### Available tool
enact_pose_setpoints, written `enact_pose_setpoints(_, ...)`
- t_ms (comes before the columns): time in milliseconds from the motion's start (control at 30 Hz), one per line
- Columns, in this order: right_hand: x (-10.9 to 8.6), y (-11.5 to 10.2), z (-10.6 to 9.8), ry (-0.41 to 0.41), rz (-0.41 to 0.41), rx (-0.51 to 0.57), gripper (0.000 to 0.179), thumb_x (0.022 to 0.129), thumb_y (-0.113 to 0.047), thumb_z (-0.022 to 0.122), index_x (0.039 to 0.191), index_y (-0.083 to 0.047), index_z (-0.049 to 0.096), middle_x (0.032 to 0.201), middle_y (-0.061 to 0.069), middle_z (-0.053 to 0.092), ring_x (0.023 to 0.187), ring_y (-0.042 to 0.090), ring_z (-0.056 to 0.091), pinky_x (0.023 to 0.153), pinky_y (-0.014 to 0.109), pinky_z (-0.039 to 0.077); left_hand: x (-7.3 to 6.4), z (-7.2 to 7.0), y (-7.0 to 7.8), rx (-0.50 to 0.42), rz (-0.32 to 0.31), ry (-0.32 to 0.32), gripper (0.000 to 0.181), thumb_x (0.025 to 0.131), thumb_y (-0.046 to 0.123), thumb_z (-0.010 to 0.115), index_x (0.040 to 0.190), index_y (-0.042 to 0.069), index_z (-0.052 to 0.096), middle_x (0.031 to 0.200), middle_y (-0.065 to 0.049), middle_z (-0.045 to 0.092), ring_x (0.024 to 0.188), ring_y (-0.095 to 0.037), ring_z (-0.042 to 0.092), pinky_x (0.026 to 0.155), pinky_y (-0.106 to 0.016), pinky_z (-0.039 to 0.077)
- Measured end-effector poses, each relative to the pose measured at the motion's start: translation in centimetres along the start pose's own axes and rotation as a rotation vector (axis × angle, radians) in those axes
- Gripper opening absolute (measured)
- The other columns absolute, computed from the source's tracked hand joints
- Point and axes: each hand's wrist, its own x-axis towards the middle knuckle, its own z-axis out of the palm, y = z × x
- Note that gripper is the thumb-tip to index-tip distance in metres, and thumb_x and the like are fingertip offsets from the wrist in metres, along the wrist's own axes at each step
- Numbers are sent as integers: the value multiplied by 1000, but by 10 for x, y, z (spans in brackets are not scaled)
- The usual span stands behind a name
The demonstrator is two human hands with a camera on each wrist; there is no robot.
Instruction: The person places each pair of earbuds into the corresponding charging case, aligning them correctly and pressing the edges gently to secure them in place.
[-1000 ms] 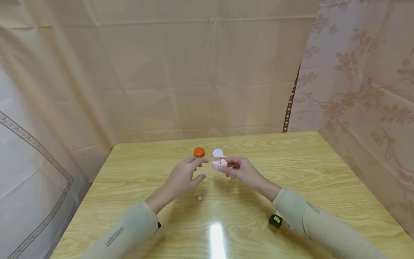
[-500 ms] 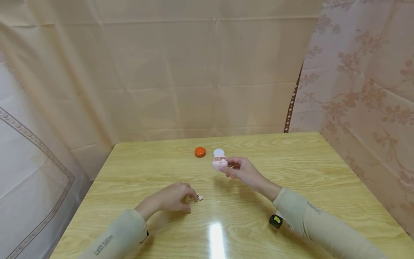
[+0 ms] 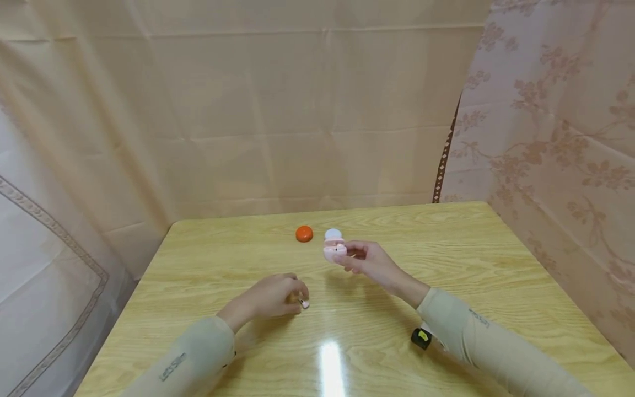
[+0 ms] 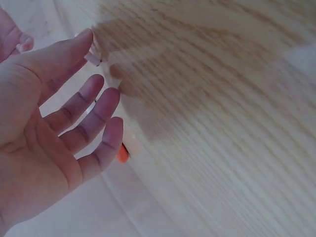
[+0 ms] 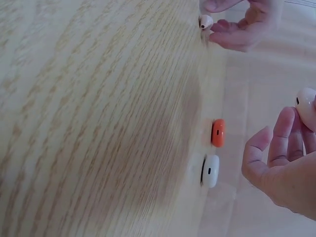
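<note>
A pale pink earbud (image 3: 305, 304) lies on the table. My left hand (image 3: 272, 296) bends over it, with thumb and fingers on either side of its stem. In the right wrist view a gap shows between those fingertips around the earbud (image 5: 206, 21), so no firm pinch is seen. Above the table, my right hand (image 3: 375, 268) holds an earbud case (image 3: 333, 254), pink with its lid raised. A light earbud sits inside, showing a small dark spot. The case's rounded back (image 5: 306, 106) appears at the edge of the right wrist view.
An orange rounded case (image 3: 304, 234) and a white one (image 3: 333, 234) rest toward the back of the wooden table (image 3: 223, 248). Close to the right forearm is a small black object (image 3: 421, 338) with a yellow mark. Beige curtains (image 3: 297, 110) hang behind the table.
My left hand has come back from beside the open case, toward the front of the table, and its fingers have moved in around the earbud. The right hand keeps its place with the case.
</note>
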Motion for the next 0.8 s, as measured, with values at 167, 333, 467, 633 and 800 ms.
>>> enact_pose_setpoints(167, -1, -1, 1, -2, -9, -13, 43, 93, -25, 77, 127, 0, 66, 105, 9, 69, 93, 38, 66, 80, 44, 57, 8, 5, -2, 7, -8, 10, 6, 91, 25, 79, 89, 19, 77, 85, 12, 63, 78, -8, 56, 72, -28, 47)
enact_pose_setpoints(333, -3, 0, -2, 6, -2, -10, 44, 93, -25, 77, 127, 0, 65, 107, 10, 68, 95, 39, 65, 84, 50, 56, 12, 2, 2, -32, -44, 3, 6, 88, 21, 82, 84, 19, 78, 77, 16, 64, 73, -6, 55, 72, -28, 47)
enact_pose_setpoints(467, -3, 1, -3, 10, 5, -7, 42, 93, -24, 76, 126, 1, 65, 108, 11, 67, 91, 30, 67, 85, 51, 56, 13, 3, 5, -41, -46, 8, 6, 87, 18, 83, 83, 18, 77, 75, 16, 66, 70, -3, 54, 72, -29, 47)
enact_pose_setpoints(633, -4, 0, -2, 9, -4, -6, 42, 93, -22, 76, 126, 2, 65, 106, 11, 68, 88, 27, 66, 82, 45, 57, 12, 3, 7, -45, -42, 20, 7, 86, 16, 83, 82, 17, 77, 75, 15, 67, 70, -1, 54, 71, -29, 48)
enact_pose_setpoints(800, -3, -1, -1, 4, -22, -1, 42, 94, -21, 76, 126, 3, 64, 105, 11, 68, 85, 25, 65, 77, 37, 57, 11, 2, 8, -57, -47, 26, 7, 85, 14, 84, 82, 16, 78, 75, 13, 68, 69, -1, 55, 70, -28, 47)
